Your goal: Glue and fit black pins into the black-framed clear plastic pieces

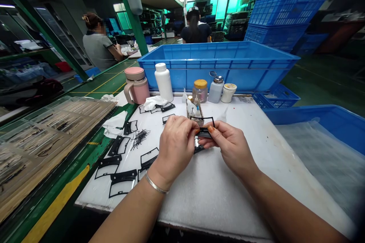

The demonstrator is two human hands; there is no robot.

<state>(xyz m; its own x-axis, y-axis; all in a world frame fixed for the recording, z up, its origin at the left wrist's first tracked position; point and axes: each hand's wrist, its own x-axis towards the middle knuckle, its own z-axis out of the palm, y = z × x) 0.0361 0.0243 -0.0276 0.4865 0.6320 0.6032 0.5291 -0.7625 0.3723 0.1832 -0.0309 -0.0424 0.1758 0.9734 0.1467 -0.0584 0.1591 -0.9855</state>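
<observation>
Both hands meet over the middle of the white work board (211, 186). Thumb and fingers of my right hand (232, 142) grip a black plastic frame (213, 120) with a thicker bar along its lower side. My left hand (178, 142) is closed in a pinch at the frame's left end; whether a small part sits between those fingertips is hidden. Another black frame (199, 148) lies on the board just below the hands. To the left rest several similar black frames (123, 175) and a loose pile of thin black strips (139, 138).
Behind the hands stand a pink mug (137, 87), a white bottle (164, 83), a yellow-lidded jar (200, 90), a pump bottle (216, 90) and a small tub (228, 93). A large blue crate (222, 72) backs the board. Crumpled white cloths (115, 124) lie left. Two people sit farther back.
</observation>
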